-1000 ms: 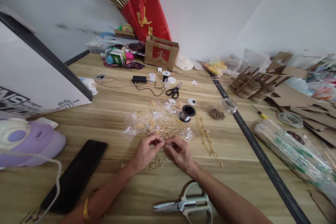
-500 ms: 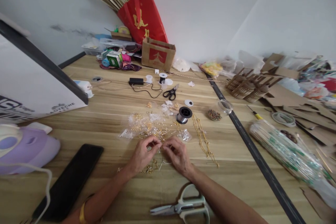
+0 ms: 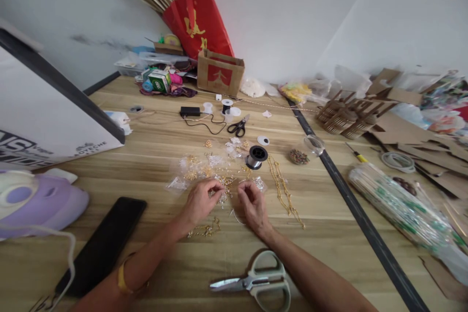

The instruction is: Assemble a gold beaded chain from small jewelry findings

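My left hand (image 3: 202, 201) is closed in a pinch beside a pile of small gold and silver beads and findings (image 3: 225, 185). Whatever its fingertips hold is too small to make out. A short gap to the right, my right hand (image 3: 253, 205) also pinches thumb against forefinger, its contents hidden. A thin silvery strand (image 3: 238, 217) curves near its palm; I cannot tell whether it is held. Gold-coloured chain pieces (image 3: 206, 229) lie below my left hand. Small plastic bags with gold parts (image 3: 192, 168) and a spool of silver wire (image 3: 256, 157) stand beyond the hands.
Pale-handled scissors (image 3: 268, 280) lie at the front, near my right forearm. A long gold chain (image 3: 281, 187) and a heap of mixed beads (image 3: 299, 157) are to the right. A black phone (image 3: 104, 243) rests on the left; black scissors (image 3: 237, 128) lie further back.
My hands have moved apart from a near fingertip touch, leaving a gap between them. The gold chain pieces and the silvery strand below show more fully.
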Action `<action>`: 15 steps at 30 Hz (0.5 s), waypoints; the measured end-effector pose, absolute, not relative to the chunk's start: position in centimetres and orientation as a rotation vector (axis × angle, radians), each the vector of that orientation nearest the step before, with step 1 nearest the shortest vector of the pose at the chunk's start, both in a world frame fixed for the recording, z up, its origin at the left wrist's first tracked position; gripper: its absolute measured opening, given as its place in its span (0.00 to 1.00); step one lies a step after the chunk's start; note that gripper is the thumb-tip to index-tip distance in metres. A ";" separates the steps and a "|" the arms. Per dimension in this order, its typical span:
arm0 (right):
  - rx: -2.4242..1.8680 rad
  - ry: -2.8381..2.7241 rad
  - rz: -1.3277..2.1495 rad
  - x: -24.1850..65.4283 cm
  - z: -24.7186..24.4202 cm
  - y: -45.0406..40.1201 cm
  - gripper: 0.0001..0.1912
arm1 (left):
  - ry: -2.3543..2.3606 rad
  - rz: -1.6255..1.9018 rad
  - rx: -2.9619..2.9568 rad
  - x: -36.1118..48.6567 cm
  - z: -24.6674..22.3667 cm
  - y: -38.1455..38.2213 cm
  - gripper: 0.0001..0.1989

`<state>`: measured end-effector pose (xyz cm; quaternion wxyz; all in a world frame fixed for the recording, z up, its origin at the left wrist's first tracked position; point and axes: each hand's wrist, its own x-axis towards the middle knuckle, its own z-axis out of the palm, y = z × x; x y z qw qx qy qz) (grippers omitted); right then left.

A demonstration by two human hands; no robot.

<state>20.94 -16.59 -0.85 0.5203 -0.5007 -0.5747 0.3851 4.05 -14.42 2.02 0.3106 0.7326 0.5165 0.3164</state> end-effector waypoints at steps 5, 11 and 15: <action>-1.211 -1.202 1.046 21.1 -1.0 -16.2 0.11 | 1.455 0.575 2.223 4.6 2.8 -13.1 0.05; -1.197 -1.154 1.078 21.1 -0.9 -16.0 0.12 | 1.441 0.349 2.440 5.9 2.7 -12.4 0.08; -1.185 -1.125 1.088 21.1 -0.8 -15.9 0.13 | 1.416 0.318 2.541 6.3 2.4 -12.2 0.08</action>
